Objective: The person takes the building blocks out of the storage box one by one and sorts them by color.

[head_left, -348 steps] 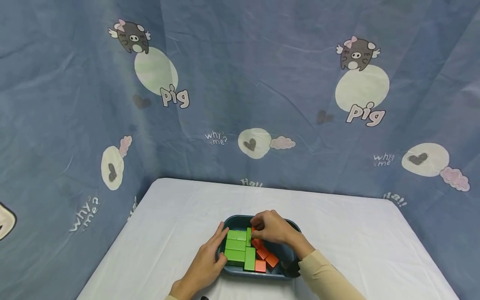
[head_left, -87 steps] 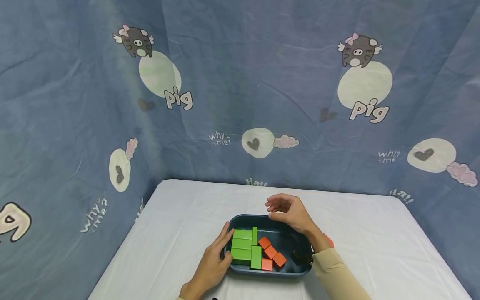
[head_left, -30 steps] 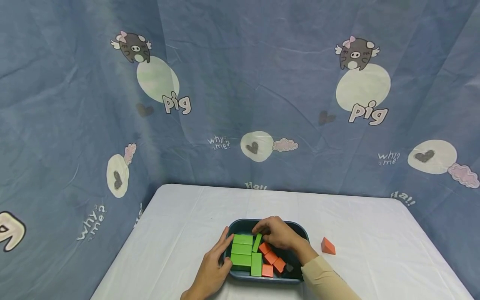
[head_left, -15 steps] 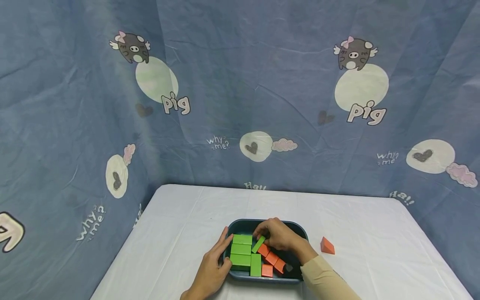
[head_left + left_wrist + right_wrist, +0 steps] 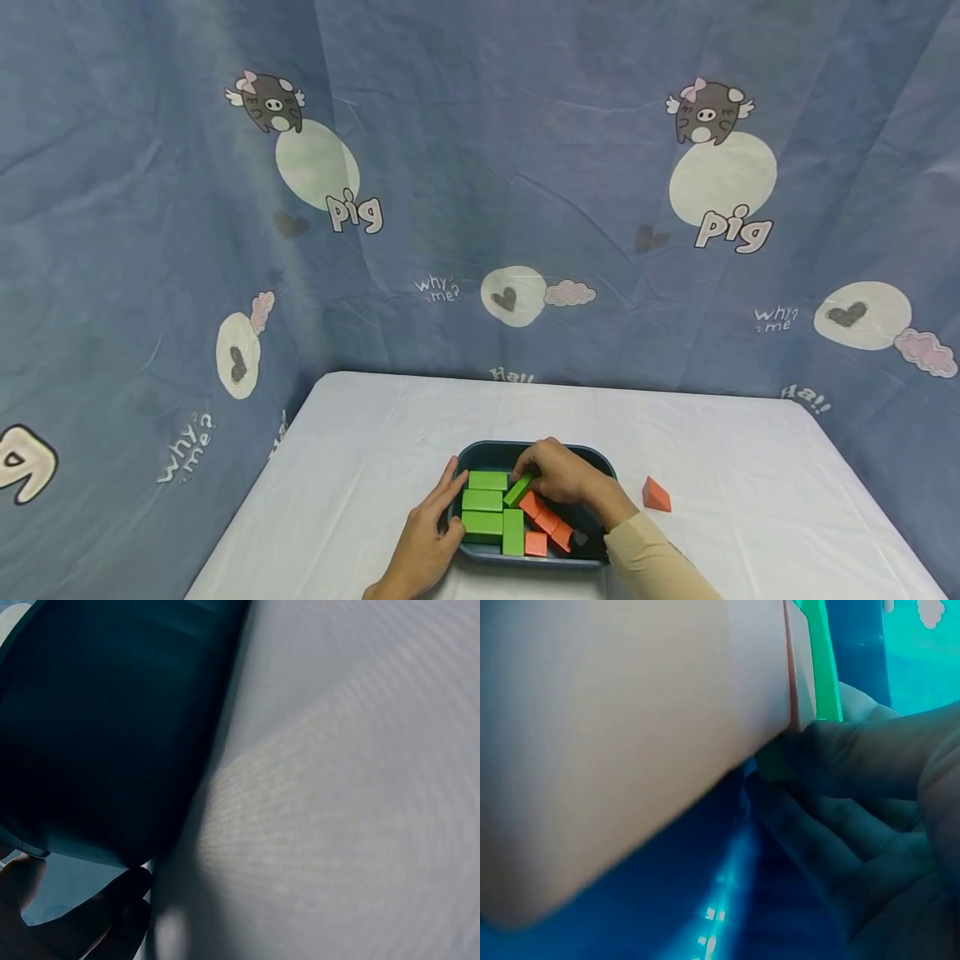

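A dark blue tray (image 5: 487, 452) with rounded corners stands on the white table. My left hand (image 5: 420, 542) holds its left end, thumb at the rim and fingertips against the outer wall (image 5: 112, 787). Inside, my right hand (image 5: 558, 473) pinches a thin green block (image 5: 518, 491), which slants between green and orange blocks. In the right wrist view, the thumb lies along the green block (image 5: 825, 667). Several larger green blocks (image 5: 482, 500) line the tray's left side. Orange blocks (image 5: 546, 521) run in a slanting row right of them, with another orange block (image 5: 536, 544) near the front wall.
An orange wedge (image 5: 656, 495) lies on the white tablecloth (image 5: 735, 467) right of the tray. A dark object (image 5: 579, 537) shows near the right wrist. Behind the table hangs a blue curtain (image 5: 420, 167) printed with pigs.
An orange wedge has gone from the tray onto the table at right. Since then my right hand has come back and turned the thin green block from upright to slanting. The left hand stays put.
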Demonstrator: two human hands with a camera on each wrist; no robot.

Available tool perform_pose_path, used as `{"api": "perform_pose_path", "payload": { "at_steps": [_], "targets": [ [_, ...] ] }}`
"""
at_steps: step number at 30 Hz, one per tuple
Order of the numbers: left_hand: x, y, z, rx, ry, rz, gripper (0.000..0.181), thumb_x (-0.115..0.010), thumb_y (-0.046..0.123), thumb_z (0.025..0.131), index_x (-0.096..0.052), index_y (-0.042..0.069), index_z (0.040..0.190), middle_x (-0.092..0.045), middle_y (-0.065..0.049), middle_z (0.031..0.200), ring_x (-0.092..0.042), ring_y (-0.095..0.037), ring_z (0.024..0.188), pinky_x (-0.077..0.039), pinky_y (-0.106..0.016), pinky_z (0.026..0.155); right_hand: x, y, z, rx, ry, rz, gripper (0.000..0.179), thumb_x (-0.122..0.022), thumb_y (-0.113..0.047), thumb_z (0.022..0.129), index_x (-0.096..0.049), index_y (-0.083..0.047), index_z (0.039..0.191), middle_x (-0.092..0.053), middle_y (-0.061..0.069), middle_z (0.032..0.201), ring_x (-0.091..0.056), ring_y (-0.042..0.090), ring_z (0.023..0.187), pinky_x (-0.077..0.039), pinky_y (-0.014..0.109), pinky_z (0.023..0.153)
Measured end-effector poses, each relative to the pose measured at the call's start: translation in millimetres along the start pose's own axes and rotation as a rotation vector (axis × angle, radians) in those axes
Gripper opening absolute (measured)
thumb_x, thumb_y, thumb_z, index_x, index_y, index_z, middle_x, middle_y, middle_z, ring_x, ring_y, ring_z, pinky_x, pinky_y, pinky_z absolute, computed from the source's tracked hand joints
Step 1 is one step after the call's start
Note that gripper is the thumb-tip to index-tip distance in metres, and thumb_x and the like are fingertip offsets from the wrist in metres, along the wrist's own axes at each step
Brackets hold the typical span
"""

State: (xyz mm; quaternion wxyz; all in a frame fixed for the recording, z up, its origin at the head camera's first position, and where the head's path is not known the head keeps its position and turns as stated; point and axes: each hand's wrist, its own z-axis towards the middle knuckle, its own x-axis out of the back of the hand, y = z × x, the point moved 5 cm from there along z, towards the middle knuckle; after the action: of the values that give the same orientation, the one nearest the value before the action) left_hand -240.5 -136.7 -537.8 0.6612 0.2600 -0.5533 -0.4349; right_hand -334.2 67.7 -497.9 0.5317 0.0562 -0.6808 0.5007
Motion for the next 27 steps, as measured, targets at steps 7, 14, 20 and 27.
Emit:
{"api": "perform_pose_path", "payload": {
  "at_steps": [7,14,20,27],
  "targets": [
    [-0.8,2.0,0.8,-0.022,0.009,0.006,0.069,-0.057,-0.002,0.084,-0.050,0.009,0.152,-0.029,-0.002,0.166,-0.031,-0.013,0.145,-0.036,-0.043,0.114,12.8,-7.6,-6.0,0.014,0.036,-0.008,0.028,-0.070,0.014,0.083,-0.079,-0.009,0.098,-0.074,-0.004,0.093,-0.066,0.009,0.084,-0.056,0.024,0.073],
    [-1.2,1.7,1.9,-0.016,0.011,0.011,0.069,-0.058,-0.001,0.084,-0.050,0.010,0.152,-0.029,-0.001,0.166,-0.031,-0.012,0.145,-0.036,-0.043,0.114,28.4,-11.2,-10.8,-0.003,0.083,0.006,0.024,-0.070,0.009,0.087,-0.074,-0.011,0.099,-0.069,-0.006,0.093,-0.062,0.006,0.085,-0.056,0.027,0.078],
    [-0.7,2.8,0.5,-0.004,0.013,0.002,0.068,-0.058,-0.001,0.084,-0.050,0.010,0.151,-0.028,0.004,0.165,-0.031,-0.011,0.145,-0.036,-0.041,0.114,36.1,-9.2,-18.8,-0.018,0.129,0.065,0.022,-0.068,0.007,0.089,-0.071,-0.011,0.101,-0.068,-0.006,0.095,-0.062,0.008,0.084,-0.055,0.029,0.077],
    [-0.9,2.6,0.8,0.010,0.013,0.007,0.069,-0.057,-0.002,0.084,-0.050,0.011,0.151,-0.028,0.007,0.165,-0.031,-0.011,0.145,-0.035,-0.043,0.115,49.7,-2.8,-29.7,-0.043,0.218,0.289,0.022,-0.063,0.007,0.091,-0.071,-0.008,0.105,-0.069,0.003,0.103,-0.070,0.027,0.090,-0.057,0.029,0.079]
  ]
}}
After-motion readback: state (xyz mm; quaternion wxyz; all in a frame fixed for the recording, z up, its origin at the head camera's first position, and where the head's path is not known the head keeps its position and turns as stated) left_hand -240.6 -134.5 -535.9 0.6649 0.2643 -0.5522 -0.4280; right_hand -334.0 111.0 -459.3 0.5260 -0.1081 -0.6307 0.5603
